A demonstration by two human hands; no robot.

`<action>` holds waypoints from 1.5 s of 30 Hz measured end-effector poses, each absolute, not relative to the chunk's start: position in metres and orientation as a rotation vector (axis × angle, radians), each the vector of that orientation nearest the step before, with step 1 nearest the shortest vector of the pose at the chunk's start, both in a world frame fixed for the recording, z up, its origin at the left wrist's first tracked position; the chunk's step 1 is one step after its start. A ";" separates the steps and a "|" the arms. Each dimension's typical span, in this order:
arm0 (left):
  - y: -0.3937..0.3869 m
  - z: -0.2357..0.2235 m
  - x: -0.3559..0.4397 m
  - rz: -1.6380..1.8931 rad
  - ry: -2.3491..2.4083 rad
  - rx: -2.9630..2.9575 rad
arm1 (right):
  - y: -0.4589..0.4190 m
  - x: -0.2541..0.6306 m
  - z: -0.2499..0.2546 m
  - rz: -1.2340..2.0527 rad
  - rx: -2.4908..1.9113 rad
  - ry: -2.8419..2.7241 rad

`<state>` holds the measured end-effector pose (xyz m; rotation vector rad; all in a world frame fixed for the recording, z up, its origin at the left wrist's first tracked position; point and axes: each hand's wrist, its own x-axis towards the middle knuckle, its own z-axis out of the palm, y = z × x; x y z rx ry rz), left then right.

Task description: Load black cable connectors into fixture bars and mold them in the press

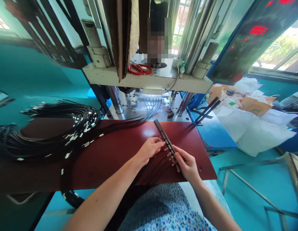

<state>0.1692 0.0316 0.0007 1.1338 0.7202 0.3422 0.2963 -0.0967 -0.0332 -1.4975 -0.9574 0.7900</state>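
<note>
My right hand is closed on the near end of a dark metal bar, which slants up and to the left above the red-brown tabletop. Several small metal connectors stick out of the bar's left side, with black cables trailing from them toward the table's front edge. My left hand pinches a thin cable end against the bar's left side, around its middle. Most of that cable is hidden under my fingers. Behind the bar, several more cables run into the lower plate of a press.
A large coil of black cables with white tags lies on the left of the red-brown table. Red-handled scissors rest on the press plate. White bags and a lit control panel are at right.
</note>
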 end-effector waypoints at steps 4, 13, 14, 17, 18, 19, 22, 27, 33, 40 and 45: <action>0.030 0.002 0.176 0.404 0.761 1.160 | -0.096 0.294 -0.031 0.727 -1.539 -1.000; 0.036 0.000 0.165 0.408 0.638 1.266 | -0.097 0.293 -0.033 0.724 -1.535 -0.957; 0.037 -0.001 0.161 0.405 0.616 1.285 | -0.097 0.294 -0.033 0.732 -1.525 -0.937; 0.037 0.001 0.153 0.528 0.696 1.282 | -0.098 0.295 -0.033 0.755 -1.516 -0.922; 0.036 0.002 0.152 0.597 0.747 1.264 | -0.098 0.295 -0.033 0.762 -1.512 -0.923; 0.035 0.003 0.151 0.660 0.793 1.238 | -0.098 0.296 -0.033 0.769 -1.507 -0.922; 0.033 0.005 0.152 0.720 0.851 1.175 | -0.098 0.297 -0.034 0.784 -1.483 -0.922; 0.037 0.003 0.153 0.534 0.774 1.027 | -0.099 0.299 -0.034 0.804 -1.472 -0.938; 0.040 0.002 0.155 0.555 0.748 1.028 | -0.100 0.299 -0.032 0.842 -1.454 -0.908; 0.036 0.006 0.164 0.548 0.867 1.174 | -0.099 0.298 -0.029 0.879 -1.403 -0.887; 0.039 -0.001 0.165 0.625 0.872 1.313 | -0.099 0.297 -0.029 0.874 -1.416 -0.902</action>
